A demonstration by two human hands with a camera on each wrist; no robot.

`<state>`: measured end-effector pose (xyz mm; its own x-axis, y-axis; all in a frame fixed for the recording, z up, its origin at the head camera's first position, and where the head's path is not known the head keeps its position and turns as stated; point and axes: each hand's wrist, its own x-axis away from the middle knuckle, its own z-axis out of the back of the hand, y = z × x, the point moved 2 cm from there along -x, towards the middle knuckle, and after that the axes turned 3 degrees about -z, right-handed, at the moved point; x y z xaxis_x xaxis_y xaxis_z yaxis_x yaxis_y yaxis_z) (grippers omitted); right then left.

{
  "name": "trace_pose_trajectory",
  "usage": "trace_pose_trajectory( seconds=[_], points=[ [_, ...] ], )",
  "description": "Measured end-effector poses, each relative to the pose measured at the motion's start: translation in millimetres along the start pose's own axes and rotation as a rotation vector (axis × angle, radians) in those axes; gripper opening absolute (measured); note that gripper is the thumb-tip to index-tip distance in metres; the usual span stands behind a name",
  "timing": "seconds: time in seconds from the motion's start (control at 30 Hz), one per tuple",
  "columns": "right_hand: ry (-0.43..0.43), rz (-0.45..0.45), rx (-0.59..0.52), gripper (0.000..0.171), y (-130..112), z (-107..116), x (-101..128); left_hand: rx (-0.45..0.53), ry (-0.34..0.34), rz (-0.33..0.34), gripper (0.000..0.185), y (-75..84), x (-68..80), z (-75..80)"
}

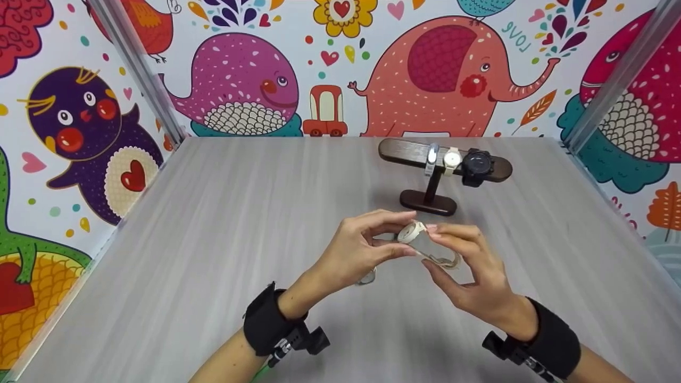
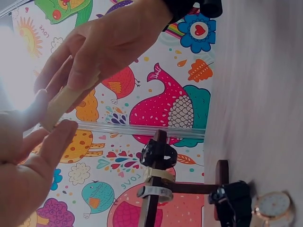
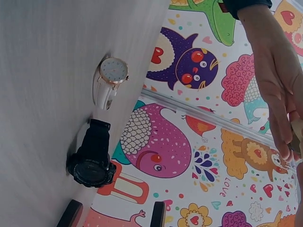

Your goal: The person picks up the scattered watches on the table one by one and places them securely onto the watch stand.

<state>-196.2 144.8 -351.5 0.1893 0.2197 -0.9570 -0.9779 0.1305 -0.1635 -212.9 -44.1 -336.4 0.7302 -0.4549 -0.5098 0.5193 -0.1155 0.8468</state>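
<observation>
A cream wristwatch (image 1: 410, 232) is held above the table between both hands. My left hand (image 1: 362, 242) pinches it near the dial between thumb and fingers. My right hand (image 1: 476, 266) has its thumb and fingers on the looped strap (image 1: 446, 261). In the left wrist view the pale strap (image 2: 61, 108) spans from one hand to the other. The right wrist view shows only part of the watch at its right edge. Below the hands, a white-strapped watch with a rose-gold case (image 3: 113, 70) and a black watch (image 3: 91, 168) stand on the table; the left hand largely hides them from the head view.
Beyond the hands stands a dark wooden watch stand (image 1: 393, 150). Its bar bears a silver band (image 1: 431, 158), a cream watch (image 1: 452, 158) and a black watch (image 1: 477, 163). Walls printed with cartoon animals enclose the grey table (image 1: 239, 213) at the back and sides.
</observation>
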Motion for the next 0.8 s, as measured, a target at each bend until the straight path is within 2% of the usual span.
trace_pose_trajectory(
  seconds=[0.43,0.63,0.8],
  points=[
    [-0.009,0.038,0.079,0.034,3,-2,7,0.011,-0.015,-0.002,0.046,-5.5,1.4,1.3],
    [-0.019,0.043,0.035,0.045,4,1,7,-0.035,-0.041,-0.033,0.045,-5.2,-0.2,3.8],
    [-0.044,-0.026,-0.005,0.059,8,10,5,-0.133,-0.074,-0.072,0.044,-4.4,-1.0,7.7]
  ],
)
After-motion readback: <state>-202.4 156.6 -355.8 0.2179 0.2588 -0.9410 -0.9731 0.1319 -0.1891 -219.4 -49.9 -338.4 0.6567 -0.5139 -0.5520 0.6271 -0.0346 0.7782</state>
